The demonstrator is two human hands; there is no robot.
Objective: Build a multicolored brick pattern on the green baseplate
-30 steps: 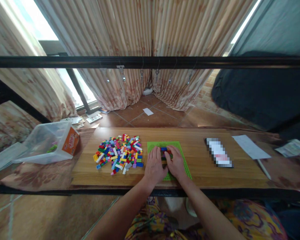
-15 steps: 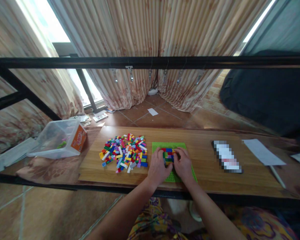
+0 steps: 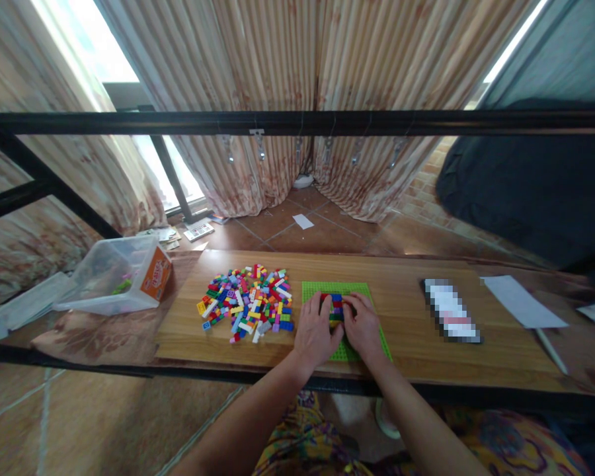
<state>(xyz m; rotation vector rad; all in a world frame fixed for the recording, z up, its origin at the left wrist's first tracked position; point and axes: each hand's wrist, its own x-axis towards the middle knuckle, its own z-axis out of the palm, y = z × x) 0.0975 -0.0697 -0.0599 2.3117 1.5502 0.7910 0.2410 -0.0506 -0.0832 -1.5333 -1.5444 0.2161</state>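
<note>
A green studded baseplate [image 3: 347, 354] lies on the wooden board, with a block of multicoloured toy bricks [image 3: 336, 306] on it. My left hand [image 3: 316, 328] curves around the left side of the brick block, fingers over its left part and thumb near its front. From the other side my right hand [image 3: 361, 322] closes on the block's right edge with bent fingers. Both hands touch the bricks and cover part of them. To the left of my hands a loose pile of small toy bricks [image 3: 250, 301] in many colours is spread on the board.
The wooden board [image 3: 411, 363] bears a blurred-out phone [image 3: 451, 311] on the right. White paper [image 3: 520, 301] and a white pen-like stick [image 3: 550, 350] lie beyond it. A clear plastic bin [image 3: 109, 274] stands at the left. A black rail [image 3: 297, 123] crosses in front of the curtains.
My left fingers have shifted slightly right and cover more of the brick block. My right hand stays at the block's right side, with its fingers slightly moved.
</note>
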